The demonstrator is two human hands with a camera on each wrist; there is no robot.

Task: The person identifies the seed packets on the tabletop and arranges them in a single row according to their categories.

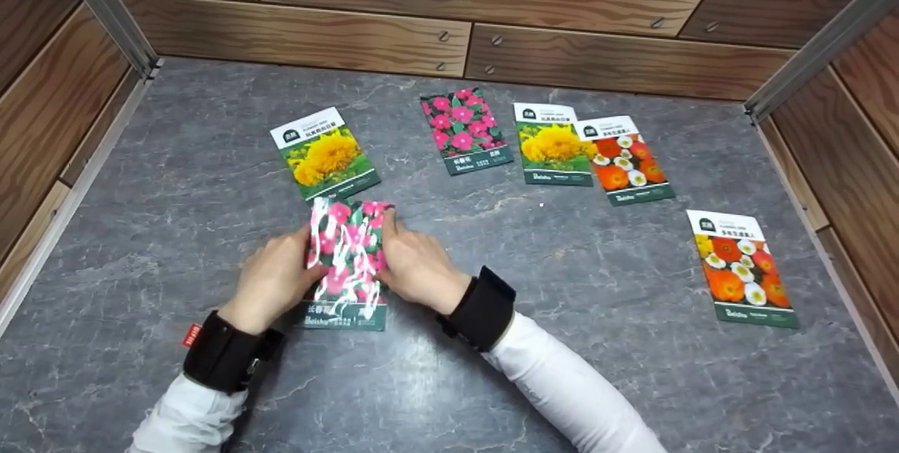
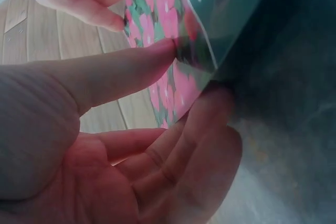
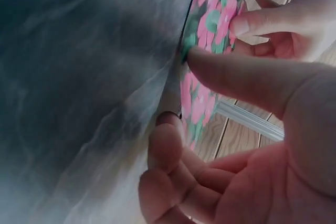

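Both grips [image 1: 272,274] [image 1: 420,263] on pink-flowered packet [image 1: 349,260]

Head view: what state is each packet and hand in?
Held pink packet: gripped at both sides
Left hand: pinching that packet
Right hand: pinching that packet
Left yellow packet: face up
Upper pink packet: face up
Right yellow packet: face up
Upper orange packet: face up
Lower orange packet: face up
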